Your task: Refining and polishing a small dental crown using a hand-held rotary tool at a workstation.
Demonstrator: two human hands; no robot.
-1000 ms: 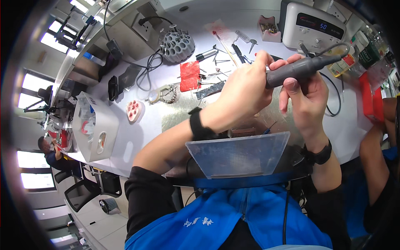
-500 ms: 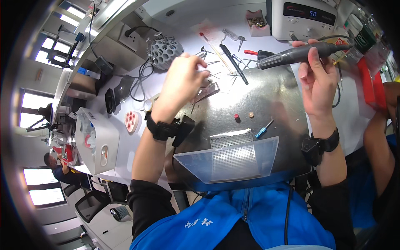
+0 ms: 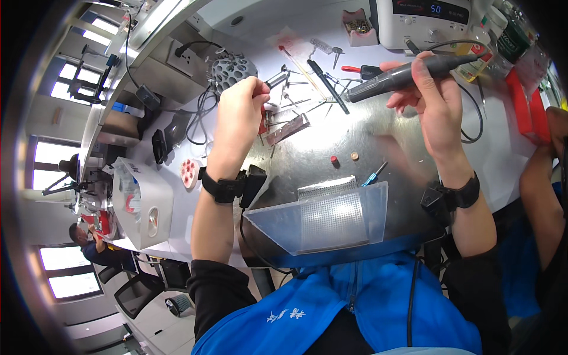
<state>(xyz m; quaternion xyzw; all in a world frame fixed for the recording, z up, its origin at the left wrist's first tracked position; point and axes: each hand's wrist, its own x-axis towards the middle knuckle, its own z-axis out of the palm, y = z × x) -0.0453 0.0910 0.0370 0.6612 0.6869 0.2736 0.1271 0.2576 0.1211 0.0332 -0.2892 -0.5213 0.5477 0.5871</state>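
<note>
My right hand (image 3: 436,106) is wrapped round a dark grey rotary handpiece (image 3: 408,76), its nose pointing left and its cord running off from the right end. My left hand (image 3: 238,118) has thumb and fingers pinched together, right beside a round grey bur stand (image 3: 232,72) with many holes. Whatever the pinch holds, if anything, is hidden. Loose metal burs (image 3: 288,93) lie scattered right of that hand. A reddish-brown stained block (image 3: 288,129) lies just below them. A black pen (image 3: 328,86) lies between the burs and the handpiece nose.
A white control unit (image 3: 423,23) with a lit display stands at the back right, beside a pink box of small parts (image 3: 360,26). Near me a clear plastic shield (image 3: 319,222) stands on the metal plate. A white bin (image 3: 142,201) and a pink-and-white dental model (image 3: 189,173) are at left.
My left hand has shifted left, uncovering more of the burs and the stained block. My right hand has moved a little left and down with the handpiece. The view has shifted slightly.
</note>
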